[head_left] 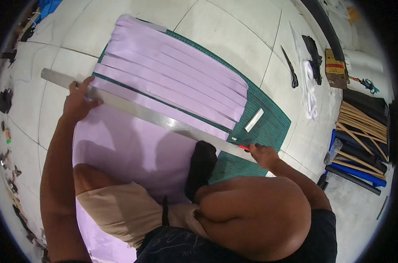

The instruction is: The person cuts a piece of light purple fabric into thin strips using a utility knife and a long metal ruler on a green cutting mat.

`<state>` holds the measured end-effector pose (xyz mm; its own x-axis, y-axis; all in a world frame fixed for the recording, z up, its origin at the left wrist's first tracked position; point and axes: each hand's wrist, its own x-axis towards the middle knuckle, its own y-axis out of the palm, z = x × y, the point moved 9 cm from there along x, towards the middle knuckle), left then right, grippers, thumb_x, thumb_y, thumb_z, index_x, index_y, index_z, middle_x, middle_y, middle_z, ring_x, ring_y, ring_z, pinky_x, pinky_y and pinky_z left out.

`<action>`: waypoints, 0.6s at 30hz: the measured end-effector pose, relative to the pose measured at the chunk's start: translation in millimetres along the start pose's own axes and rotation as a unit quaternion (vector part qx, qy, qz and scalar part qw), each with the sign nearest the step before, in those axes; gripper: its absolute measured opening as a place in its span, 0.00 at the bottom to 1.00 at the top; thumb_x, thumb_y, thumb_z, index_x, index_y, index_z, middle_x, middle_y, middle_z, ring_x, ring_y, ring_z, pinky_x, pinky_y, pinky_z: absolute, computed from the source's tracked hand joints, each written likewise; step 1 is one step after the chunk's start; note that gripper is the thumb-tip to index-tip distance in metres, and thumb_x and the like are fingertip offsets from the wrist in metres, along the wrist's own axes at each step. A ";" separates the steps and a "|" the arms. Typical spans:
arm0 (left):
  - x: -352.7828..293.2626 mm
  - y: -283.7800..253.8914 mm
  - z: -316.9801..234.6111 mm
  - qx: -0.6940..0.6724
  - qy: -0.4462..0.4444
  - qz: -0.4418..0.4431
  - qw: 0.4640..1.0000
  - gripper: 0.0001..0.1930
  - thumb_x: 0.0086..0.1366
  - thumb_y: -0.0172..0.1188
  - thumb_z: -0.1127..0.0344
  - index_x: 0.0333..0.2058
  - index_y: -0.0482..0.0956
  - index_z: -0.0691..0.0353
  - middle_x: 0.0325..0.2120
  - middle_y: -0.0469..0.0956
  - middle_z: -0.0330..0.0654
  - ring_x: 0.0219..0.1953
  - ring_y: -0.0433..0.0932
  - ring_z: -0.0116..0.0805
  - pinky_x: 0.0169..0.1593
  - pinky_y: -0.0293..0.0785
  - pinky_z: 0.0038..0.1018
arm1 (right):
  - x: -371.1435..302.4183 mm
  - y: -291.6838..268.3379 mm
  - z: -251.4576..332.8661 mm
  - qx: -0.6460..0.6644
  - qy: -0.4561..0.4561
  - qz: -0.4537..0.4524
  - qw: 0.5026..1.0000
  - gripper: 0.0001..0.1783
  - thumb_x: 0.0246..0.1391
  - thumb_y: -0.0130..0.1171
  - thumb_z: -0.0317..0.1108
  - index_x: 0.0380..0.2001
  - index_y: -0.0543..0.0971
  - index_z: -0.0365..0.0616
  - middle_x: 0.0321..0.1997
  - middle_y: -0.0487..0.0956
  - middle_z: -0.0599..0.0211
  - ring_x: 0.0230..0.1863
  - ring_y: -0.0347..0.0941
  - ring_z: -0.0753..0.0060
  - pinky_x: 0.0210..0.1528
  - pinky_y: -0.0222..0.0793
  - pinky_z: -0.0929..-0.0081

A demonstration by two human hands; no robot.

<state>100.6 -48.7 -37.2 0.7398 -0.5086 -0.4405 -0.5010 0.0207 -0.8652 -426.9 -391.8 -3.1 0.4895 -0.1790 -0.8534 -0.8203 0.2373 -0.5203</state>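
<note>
My left hand (79, 101) rests with spread fingers on the left part of a long metal ruler (164, 121), pressing it down. The ruler slants across lilac fabric (115, 131), from far left to near right. In my right hand (264, 155) is a red-handled cutter knife (243, 148), its tip by the ruler's far edge, just past the fabric. Beyond the ruler lie several cut lilac strips (177, 65), side by side on a green cutting mat (269, 118). My foot in a black sock (202, 164) stands on the fabric against the ruler.
A white rectangular block (254, 120) sits on the mat. Black scissors (291, 70) lie on the tiled floor (234, 39) at the right, near a black bundle (313, 55) and white strips (310, 94). Farther right are wooden sticks (361, 120) and dark rolls. Small clutter lines the left side.
</note>
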 end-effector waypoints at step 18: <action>-7.8 -9.2 4.4 -0.021 -0.062 -0.012 0.998 0.60 0.42 0.79 0.45 0.69 0.49 0.48 0.66 0.56 0.60 0.65 0.66 0.54 0.65 0.61 0.54 | 168.2 -269.1 312.8 0.206 -0.207 -0.236 0.927 0.12 0.63 0.47 0.37 0.43 0.65 0.39 0.29 0.80 0.45 0.31 0.78 0.40 0.33 0.72 0.44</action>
<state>101.4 -41.2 -26.9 0.8004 -0.3975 -0.4487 -0.4993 -0.0281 -0.8659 -31.3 -187.1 -16.3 0.9067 0.0065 -0.4218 -0.3453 0.5858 -0.7332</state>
